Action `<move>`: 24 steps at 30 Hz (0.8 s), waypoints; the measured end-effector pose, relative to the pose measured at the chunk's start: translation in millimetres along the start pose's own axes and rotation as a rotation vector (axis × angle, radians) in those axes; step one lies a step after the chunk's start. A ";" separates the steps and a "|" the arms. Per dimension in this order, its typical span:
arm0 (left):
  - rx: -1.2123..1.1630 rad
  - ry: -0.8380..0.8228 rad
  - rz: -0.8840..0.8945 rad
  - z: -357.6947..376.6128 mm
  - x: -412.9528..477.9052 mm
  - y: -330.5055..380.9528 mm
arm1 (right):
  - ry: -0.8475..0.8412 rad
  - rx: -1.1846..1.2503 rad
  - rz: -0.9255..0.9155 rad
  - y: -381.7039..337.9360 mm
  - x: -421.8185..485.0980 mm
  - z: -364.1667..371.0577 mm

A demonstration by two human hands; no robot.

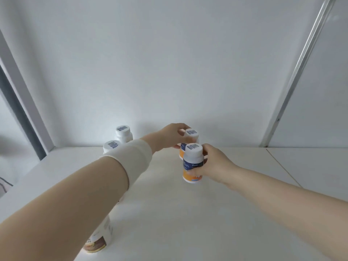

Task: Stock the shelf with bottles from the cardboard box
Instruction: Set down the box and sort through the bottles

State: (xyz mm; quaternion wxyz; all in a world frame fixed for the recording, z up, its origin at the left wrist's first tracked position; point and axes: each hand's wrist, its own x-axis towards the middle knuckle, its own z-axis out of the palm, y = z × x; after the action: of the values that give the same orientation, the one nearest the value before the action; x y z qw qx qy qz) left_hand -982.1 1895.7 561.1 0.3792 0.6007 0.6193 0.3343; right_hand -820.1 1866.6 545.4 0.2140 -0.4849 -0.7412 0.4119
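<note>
**A:** What are the hands doing?

**B:** Both are gripping bottles. The left hand curls its fingers round the white cap and neck of the far bottle. The right hand wraps the body of the near bottle, just in front of it.

**A:** How many bottles in all?

**B:** Five that I can see. Those two, with orange-and-blue labels, are at mid-shelf, slightly right of centre. The back-left bottle stands by the back wall. Just nearer is a second bottle, only its cap showing behind the left forearm. A brown-labelled bottle stands near left, half hidden under that forearm.

**A:** And the arms?

**B:** Both are stretched forward. The left crosses diagonally from near left, with a white band round the forearm. The right comes in from near right. The near bottle is upright; I cannot tell whether its base touches.

**A:** Room to move?

**B:** The shelf lies open and white through the middle and right, with a seam at far right. A metal upright bounds the right and a grey post the left.
</note>
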 end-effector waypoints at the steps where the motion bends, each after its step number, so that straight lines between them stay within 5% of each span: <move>1: 0.008 0.002 -0.001 -0.4 2.1 -0.9 | -0.001 -0.007 0.002 0.8 3.8 1.7; 24: 0.337 -0.004 -0.074 -13.7 12.6 1.0 | 0.001 -0.162 0.067 -3.1 27.0 11.8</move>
State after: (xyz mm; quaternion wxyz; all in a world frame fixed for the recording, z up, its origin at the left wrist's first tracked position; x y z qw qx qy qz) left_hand -993.5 1908.9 567.8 0.2864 0.6334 0.6874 0.2104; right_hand -842.1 1885.5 539.0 0.1605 -0.5254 -0.7552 0.3576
